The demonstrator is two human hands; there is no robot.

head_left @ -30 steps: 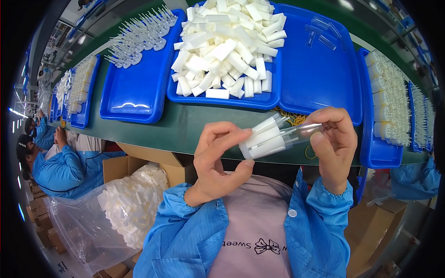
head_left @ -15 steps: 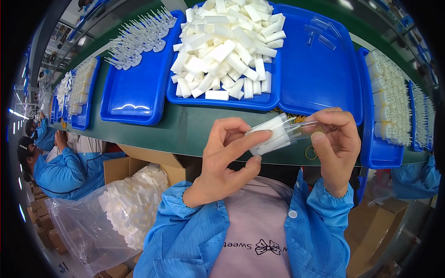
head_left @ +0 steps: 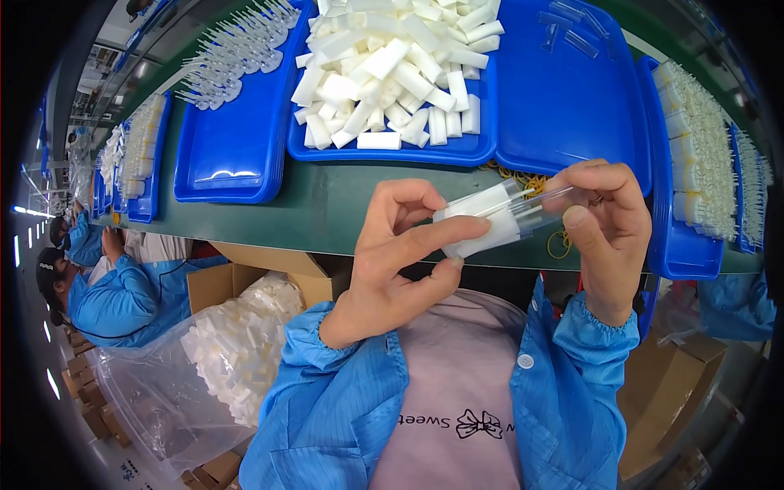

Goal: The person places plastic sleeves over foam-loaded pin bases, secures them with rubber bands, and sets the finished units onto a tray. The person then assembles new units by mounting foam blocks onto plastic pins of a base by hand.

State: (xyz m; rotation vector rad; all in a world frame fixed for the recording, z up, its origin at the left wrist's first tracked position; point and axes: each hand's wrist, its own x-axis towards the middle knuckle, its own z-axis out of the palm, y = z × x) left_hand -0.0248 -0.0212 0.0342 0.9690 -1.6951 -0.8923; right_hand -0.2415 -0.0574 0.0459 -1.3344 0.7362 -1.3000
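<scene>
Both hands are up at chest height, just this side of the green conveyor belt (head_left: 327, 208). The left hand (head_left: 392, 261) pinches a small bundle of white sticks (head_left: 482, 222) between thumb and fingers, closed firmly on it. The right hand (head_left: 608, 224) is closed on a clear plastic sleeve (head_left: 535, 208), which sits over the bundle's right end. The hands are close together, joined through the bundle and sleeve, at about three o'clock from the frame's centre.

By the look of it, the step in hand is sliding the sticks into the sleeve: part of the bundle is inside, the left part is bare. The next move, I'd judge, calls for a straight push along the sleeve's axis, keeping the sticks squared so none catches on the mouth.

At twelve o'clock a blue tray (head_left: 392, 151) carries a loose heap of white sticks (head_left: 392, 65). At ten o'clock lies another blue tray (head_left: 224, 159), its near half bare, clear plastic pieces (head_left: 237, 41) at its far end. Yellow rubber bands (head_left: 523, 175) lie on the belt just beyond the sleeve. At eight o'clock a clear bag of white parts (head_left: 220, 351) sits beside a cardboard box (head_left: 245, 273), and a co-worker in a blue coat (head_left: 114, 298) works at nine o'clock.
</scene>
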